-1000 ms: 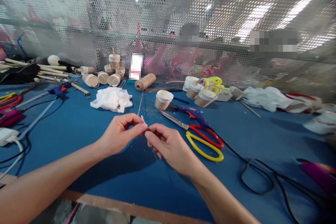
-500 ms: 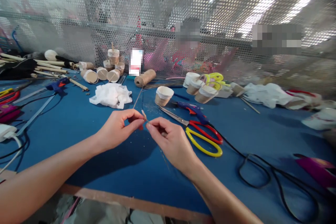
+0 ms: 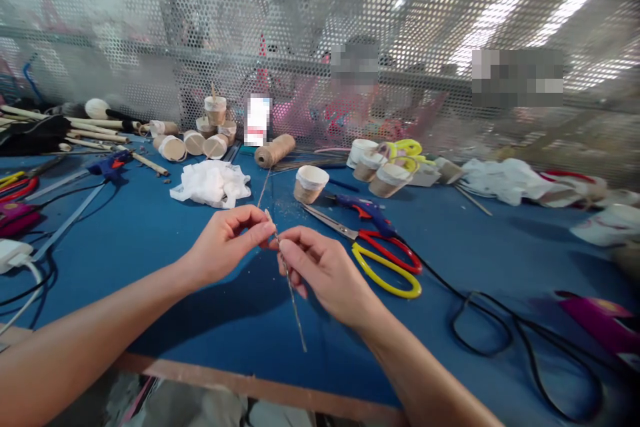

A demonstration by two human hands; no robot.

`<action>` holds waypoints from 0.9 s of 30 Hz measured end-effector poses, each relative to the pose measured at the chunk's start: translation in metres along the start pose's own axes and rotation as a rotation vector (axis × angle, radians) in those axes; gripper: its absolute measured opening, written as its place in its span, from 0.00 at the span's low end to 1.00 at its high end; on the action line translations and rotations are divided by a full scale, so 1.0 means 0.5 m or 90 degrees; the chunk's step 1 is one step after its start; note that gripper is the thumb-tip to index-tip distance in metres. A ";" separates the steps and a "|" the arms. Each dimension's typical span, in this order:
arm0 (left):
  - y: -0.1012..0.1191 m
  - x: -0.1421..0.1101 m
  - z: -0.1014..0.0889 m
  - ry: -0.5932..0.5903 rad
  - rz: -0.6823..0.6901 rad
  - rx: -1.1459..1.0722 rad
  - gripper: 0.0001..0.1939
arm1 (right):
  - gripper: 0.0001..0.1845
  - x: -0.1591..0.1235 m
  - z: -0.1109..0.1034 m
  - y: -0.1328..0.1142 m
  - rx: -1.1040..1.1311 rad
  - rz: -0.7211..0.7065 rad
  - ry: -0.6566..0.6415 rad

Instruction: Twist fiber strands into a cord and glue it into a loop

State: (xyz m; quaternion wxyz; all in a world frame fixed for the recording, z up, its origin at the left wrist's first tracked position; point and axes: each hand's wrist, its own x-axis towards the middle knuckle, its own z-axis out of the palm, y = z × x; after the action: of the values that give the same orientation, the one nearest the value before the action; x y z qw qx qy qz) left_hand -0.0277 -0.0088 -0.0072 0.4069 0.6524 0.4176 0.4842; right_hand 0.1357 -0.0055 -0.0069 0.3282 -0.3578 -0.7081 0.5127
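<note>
A thin wire-like stem [image 3: 296,313] with a pale tip slants down between my hands above the blue table. My left hand [image 3: 227,240] is closed in a pinch near its upper end. From a brown twine spool [image 3: 275,151], a strand of twine [image 3: 264,187] runs down to the left fingertips. My right hand [image 3: 323,270] pinches the stem just below, thumb against fingers, and the stem's free end sticks out beneath. Scissors [image 3: 380,253] with one red and one yellow handle lie right of my hands. Just beyond stands a small paper-lined cup [image 3: 311,185].
A blue glue gun [image 3: 367,210] lies behind the scissors, its black cable [image 3: 463,293] looping right. White crumpled cloth [image 3: 210,183] is at left, with several wrapped cups [image 3: 215,145] behind. More cups [image 3: 390,180] stand back right. A perforated metal screen [image 3: 300,27] closes off the far side.
My right hand has turned, and its lower fingers now show under the thumb. The stem's lower end, blurred before, now shows clearly. The left hand stays nearly in place, still pinching.
</note>
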 end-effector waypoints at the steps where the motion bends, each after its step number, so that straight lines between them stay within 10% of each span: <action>1: 0.001 0.001 -0.001 -0.009 0.002 -0.025 0.09 | 0.11 0.000 -0.002 -0.002 0.079 0.034 -0.043; 5: -0.003 0.003 -0.001 -0.026 0.000 -0.035 0.10 | 0.10 -0.001 -0.003 -0.006 0.162 0.061 -0.076; 18: -0.002 -0.003 0.000 -0.026 0.032 0.120 0.08 | 0.07 0.000 0.005 0.008 -0.379 -0.186 0.159; 27: -0.007 -0.006 0.005 0.017 -0.009 0.090 0.10 | 0.10 0.000 0.012 0.009 -0.502 -0.260 0.147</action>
State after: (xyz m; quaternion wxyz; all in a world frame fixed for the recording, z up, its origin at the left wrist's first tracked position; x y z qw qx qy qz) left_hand -0.0264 -0.0109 -0.0116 0.3578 0.6702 0.4605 0.4591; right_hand 0.1313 -0.0074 -0.0129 0.3380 -0.3631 -0.8640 0.0856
